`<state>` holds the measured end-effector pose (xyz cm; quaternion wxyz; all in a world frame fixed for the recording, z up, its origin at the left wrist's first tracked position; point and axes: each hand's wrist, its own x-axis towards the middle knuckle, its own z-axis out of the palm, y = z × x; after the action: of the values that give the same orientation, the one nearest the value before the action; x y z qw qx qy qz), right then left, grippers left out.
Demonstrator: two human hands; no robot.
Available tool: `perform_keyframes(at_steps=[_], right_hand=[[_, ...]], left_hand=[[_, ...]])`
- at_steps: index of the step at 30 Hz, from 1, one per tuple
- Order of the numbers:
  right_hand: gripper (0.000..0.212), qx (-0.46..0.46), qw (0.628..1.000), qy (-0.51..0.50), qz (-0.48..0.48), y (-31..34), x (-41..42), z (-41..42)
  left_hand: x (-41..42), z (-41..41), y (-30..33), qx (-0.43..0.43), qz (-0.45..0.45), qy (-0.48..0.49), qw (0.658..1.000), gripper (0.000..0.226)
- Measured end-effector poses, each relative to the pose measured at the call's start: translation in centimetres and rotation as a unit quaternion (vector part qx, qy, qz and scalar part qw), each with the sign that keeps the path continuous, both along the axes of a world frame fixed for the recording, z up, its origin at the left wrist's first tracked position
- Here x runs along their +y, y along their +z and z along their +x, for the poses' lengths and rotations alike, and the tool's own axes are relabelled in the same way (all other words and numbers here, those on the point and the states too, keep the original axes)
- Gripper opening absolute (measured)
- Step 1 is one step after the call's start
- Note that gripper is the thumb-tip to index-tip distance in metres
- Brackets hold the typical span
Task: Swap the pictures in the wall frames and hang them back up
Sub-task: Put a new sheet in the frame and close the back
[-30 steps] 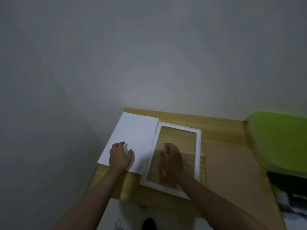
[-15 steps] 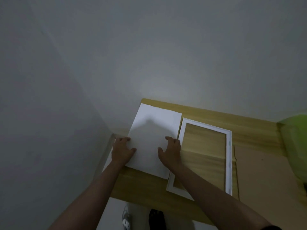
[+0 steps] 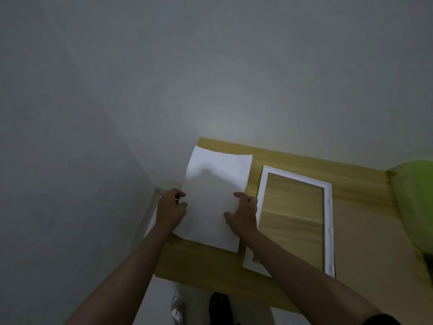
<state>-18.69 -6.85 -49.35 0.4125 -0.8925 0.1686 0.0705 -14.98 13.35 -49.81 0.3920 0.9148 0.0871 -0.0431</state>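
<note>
A blank white sheet (image 3: 212, 191) sits over the left part of the wooden table (image 3: 199, 261), slightly curved and lifted. My left hand (image 3: 172, 208) pinches its left edge, thumb on top. At the right edge my right hand (image 3: 243, 213) grips it with curled fingers. Just right of the sheet a white picture frame (image 3: 328, 231) lies flat on the table, and the wood shows through its opening. Nothing touches the frame.
A brown backing board (image 3: 365, 242) lies on the table right of the frame. Something bright green (image 3: 417, 191) stands at the far right edge. Grey walls close in at the back and left. Feet (image 3: 218, 303) show on the floor below the table's front edge.
My right hand left the frame's opening and took the sheet's right edge. Both hands now hold the sheet, which has bent up off the table. The view swung left.
</note>
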Motion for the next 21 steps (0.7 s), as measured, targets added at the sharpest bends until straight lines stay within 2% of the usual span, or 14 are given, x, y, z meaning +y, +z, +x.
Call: perform_keyframes(at_steps=[4, 11, 15, 18, 21], right_hand=[[0.05, -0.05, 0.997, -0.05, 0.039, 0.6, 0.1, 0.2], [0.034, -0.171, 0.982, -0.075, 0.013, 3.0, -1.3, 0.4], [0.034, -0.167, 0.977, -0.114, 0.062, 4.4, -5.1, -0.5], [0.033, -0.17, 0.975, -0.135, 0.041, 4.6, -9.1, -2.1], [0.033, -0.149, 0.978, -0.147, 0.006, 4.5, -13.1, -4.5]], left_hand=[[-0.1, -0.3, 1.0, -0.03, -0.026, 0.012, 0.999, 0.024], [-0.9, -1.2, 3.3, -0.087, -0.066, 0.024, 0.994, 0.025], [-2.5, -2.3, 4.5, -0.115, -0.071, 0.0, 0.991, 0.027], [-5.0, -3.6, 4.6, -0.136, -0.05, -0.048, 0.988, 0.028], [-8.2, -4.9, 4.0, -0.118, -0.05, -0.086, 0.988, 0.028]])
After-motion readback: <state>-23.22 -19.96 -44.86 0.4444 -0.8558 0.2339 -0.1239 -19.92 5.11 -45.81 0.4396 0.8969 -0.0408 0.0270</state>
